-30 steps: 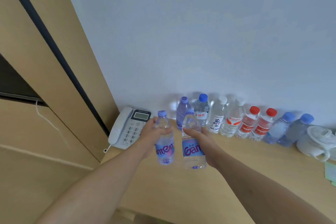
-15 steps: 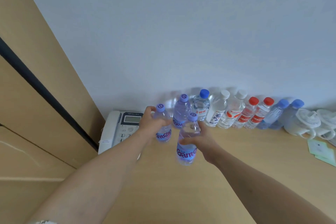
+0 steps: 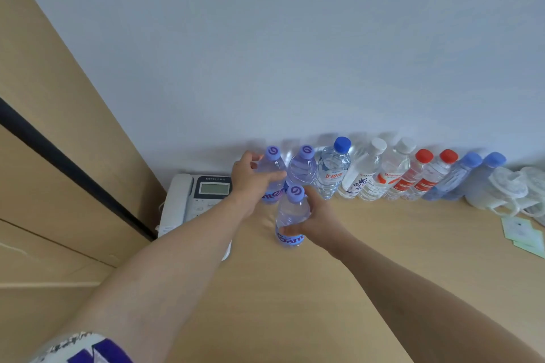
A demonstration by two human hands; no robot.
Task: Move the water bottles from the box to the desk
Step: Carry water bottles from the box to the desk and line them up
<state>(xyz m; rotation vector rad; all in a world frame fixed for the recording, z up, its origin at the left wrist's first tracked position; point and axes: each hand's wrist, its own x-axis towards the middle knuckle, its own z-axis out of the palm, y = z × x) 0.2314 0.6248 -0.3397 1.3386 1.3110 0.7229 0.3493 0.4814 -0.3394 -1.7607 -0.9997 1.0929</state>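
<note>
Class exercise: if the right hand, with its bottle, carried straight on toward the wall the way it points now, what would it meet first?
Probably the purple-capped bottle in the row by the wall: it stands just beyond the right hand and its held bottle. Depth is uncertain.

The left hand (image 3: 250, 178) wraps a purple-capped bottle (image 3: 271, 177) at the left end of the row of bottles (image 3: 383, 177) along the wall. The right hand (image 3: 317, 216) holds a second purple-capped bottle (image 3: 290, 218) upright on the surface (image 3: 324, 289), just before the row. A telephone (image 3: 191, 200) lies beside the left forearm.
</note>
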